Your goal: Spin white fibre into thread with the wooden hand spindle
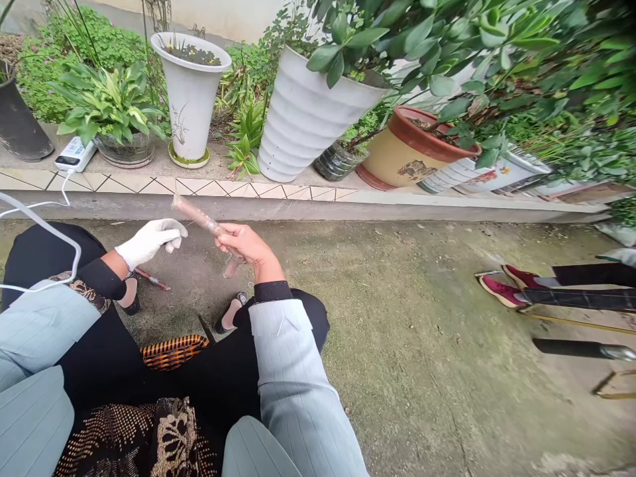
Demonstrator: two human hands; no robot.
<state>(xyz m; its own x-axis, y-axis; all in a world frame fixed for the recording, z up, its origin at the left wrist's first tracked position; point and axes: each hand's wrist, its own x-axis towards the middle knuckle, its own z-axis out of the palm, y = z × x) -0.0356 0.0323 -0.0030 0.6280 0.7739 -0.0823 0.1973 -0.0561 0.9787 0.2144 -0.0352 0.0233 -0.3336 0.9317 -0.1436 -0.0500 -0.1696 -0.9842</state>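
Note:
My right hand, bare, is wrapped round a long pinkish-brown stick-like thing in clear plastic. Its far end points up and left, and a short piece shows below my fist. To its left is my left hand in a white knitted glove, with fingers curled and thumb against them. A faint thin line shows near those fingertips; whether they hold it is too fine to make out. Below the glove, a reddish-brown stick-like thing lies on the ground beside my shoe.
An orange and black woven thing shows between my legs. Potted plants, among them a tall white pot and a ribbed white pot, line a tiled ledge. A white device has a cable. Another person's red shoes are at right.

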